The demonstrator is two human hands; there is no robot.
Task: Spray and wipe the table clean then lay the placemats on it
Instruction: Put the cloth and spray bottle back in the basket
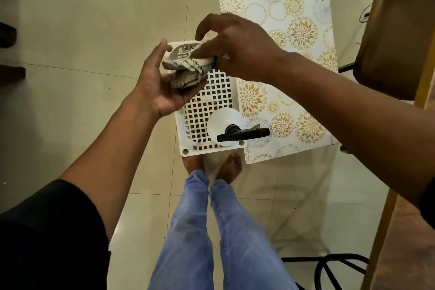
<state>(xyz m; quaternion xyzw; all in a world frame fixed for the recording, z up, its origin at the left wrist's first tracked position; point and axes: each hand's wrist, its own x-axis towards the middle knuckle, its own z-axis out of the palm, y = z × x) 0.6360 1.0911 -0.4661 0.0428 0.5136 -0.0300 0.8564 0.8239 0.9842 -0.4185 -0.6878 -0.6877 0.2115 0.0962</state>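
**Two hands on the cloth, spray not picked up yet**

One cloth (188, 68), white with dark green check lines, is bunched up between both hands. The left hand (160, 85) cups it from underneath with the fingers curled up around it, and the right hand (235, 47) pinches the top of it from above. Looks to me like the get-ready step: sorting out the wiping cloth before any spraying.

Just below the hands, nearer the person, the spray bottle (231, 133) stands on a white perforated stool (204, 110), black trigger head pointing right. Under the right forearm, the floral placemats (303, 30) lie partly tucked beneath the stool. The wooden surface (395, 30) is off beyond the right arm.

Next move, I'd guess: leave the cloth in one hand so the other can drop down and grab the bottle, then turn right.
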